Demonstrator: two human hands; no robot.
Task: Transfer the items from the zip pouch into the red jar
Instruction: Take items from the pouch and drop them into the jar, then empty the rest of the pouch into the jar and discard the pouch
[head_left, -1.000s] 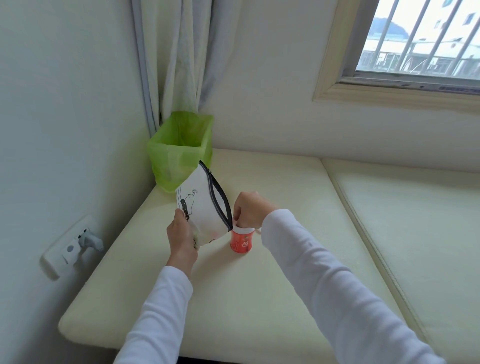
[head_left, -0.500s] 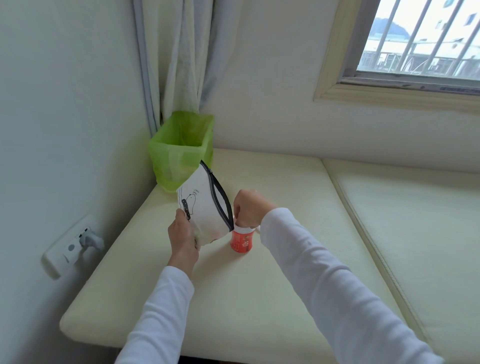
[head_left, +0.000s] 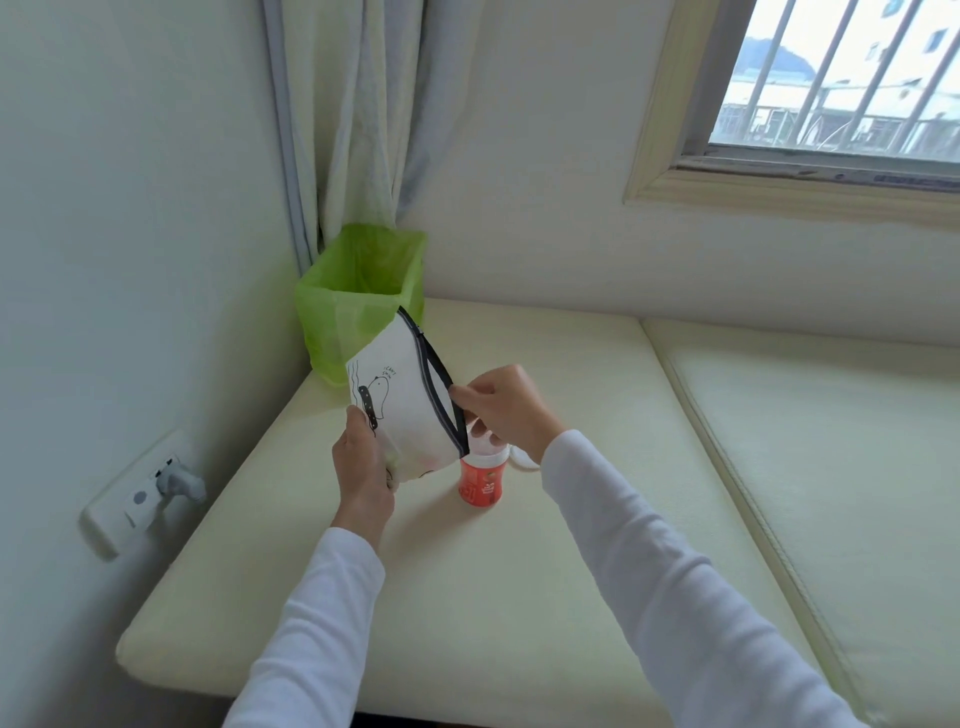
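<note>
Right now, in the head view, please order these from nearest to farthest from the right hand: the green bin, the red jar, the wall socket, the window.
1. Red jar, just below the right hand.
2. Green bin, back left corner.
3. Wall socket, far left wall.
4. Window, upper right.

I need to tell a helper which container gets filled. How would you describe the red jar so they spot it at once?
Find the cream cushion under the window. Near its left back corner stands a green bin; in front of it, the red jar is small, with a white top.

Green-lined bin (head_left: 358, 291) — curtain (head_left: 363, 114), perhaps socket (head_left: 145, 493)
</note>
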